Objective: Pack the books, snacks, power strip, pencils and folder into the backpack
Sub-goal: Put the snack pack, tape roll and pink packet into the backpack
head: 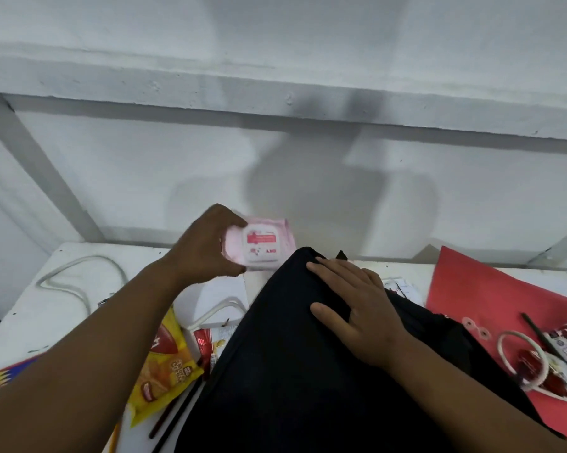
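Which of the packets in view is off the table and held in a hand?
The pink packet, gripped by the left hand; the yellow snack bag lies on the table.

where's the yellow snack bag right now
In the head view the yellow snack bag lies on the table, left of the black backpack, under the left forearm.

A black fabric backpack (292,371) lies across the white table, filling the middle. Left of it sit a yellow crinkly snack bag (164,367), dark pencils (174,416) and a white power strip (216,299) with its looped cord. A flat red folder (491,289) lies right, carrying a red-and-white snack wrapper (566,348).
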The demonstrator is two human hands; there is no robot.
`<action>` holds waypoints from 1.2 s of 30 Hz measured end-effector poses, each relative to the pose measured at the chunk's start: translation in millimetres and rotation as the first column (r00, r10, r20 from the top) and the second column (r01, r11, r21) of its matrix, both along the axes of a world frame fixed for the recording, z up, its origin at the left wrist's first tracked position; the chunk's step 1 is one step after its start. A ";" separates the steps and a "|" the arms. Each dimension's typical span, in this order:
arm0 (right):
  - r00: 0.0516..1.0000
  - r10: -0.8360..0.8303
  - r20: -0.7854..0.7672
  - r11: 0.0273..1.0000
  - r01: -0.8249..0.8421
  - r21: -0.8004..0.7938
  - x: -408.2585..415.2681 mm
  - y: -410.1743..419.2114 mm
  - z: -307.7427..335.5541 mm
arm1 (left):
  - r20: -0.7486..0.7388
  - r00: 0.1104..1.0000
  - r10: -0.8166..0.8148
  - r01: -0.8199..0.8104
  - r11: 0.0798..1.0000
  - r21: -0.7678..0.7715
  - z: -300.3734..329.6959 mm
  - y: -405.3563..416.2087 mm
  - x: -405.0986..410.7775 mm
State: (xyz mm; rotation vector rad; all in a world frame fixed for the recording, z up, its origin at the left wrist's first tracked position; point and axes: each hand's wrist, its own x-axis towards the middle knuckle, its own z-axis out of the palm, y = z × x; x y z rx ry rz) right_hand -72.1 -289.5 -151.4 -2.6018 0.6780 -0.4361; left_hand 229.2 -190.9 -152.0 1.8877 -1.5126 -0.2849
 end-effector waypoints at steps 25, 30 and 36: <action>0.820 -0.404 0.406 0.346 -0.273 0.897 -195.2 13.1 70.2 | -0.310 0.931 0.195 -0.263 0.945 -0.195 69.7 82.8 -349.3; 0.720 -0.588 0.368 0.311 -0.218 0.925 -270.7 -0.3 52.2 | -0.369 0.894 0.255 -0.206 0.964 0.168 29.6 75.8 -439.8; 0.696 -0.637 0.331 0.279 -0.192 0.941 -327.1 -5.3 32.0 | -0.156 0.924 0.349 -0.315 0.926 0.209 -0.5 74.3 -473.4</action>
